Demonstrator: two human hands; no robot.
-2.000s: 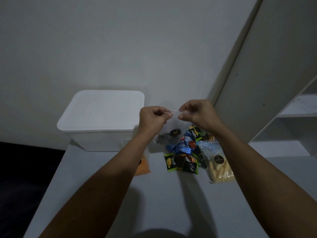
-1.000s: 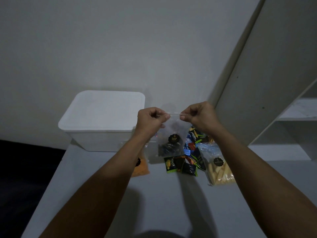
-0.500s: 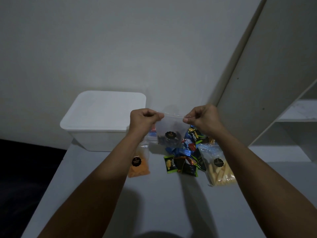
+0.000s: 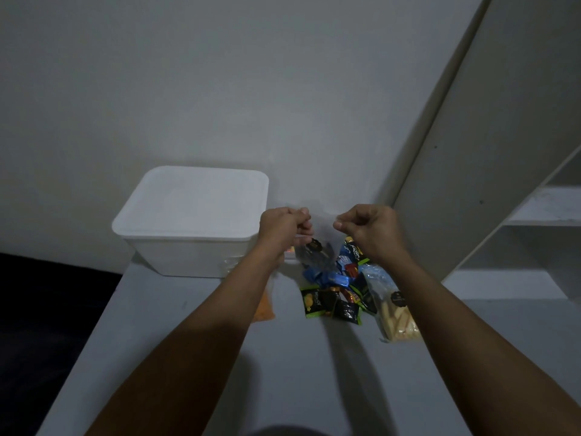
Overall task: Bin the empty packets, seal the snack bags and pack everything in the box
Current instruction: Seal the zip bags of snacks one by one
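A clear zip bag of dark snacks with a round black label hangs above the table between my hands. My left hand grips its top left edge with curled fingers. My right hand pinches at the top right corner, though the clear plastic there barely shows. The white box stands lid-on at the back left. A pile of small colourful packets lies below the hands. A bag of pale sticks lies to their right. An orange snack bag is mostly hidden by my left forearm.
The grey table runs toward me, with its left edge dropping to a dark floor. A white shelf unit stands at the right. The wall is close behind the box.
My hands slid apart along the bag's top edge and now sit slightly closer together. The bag hangs a little lower and tilted.
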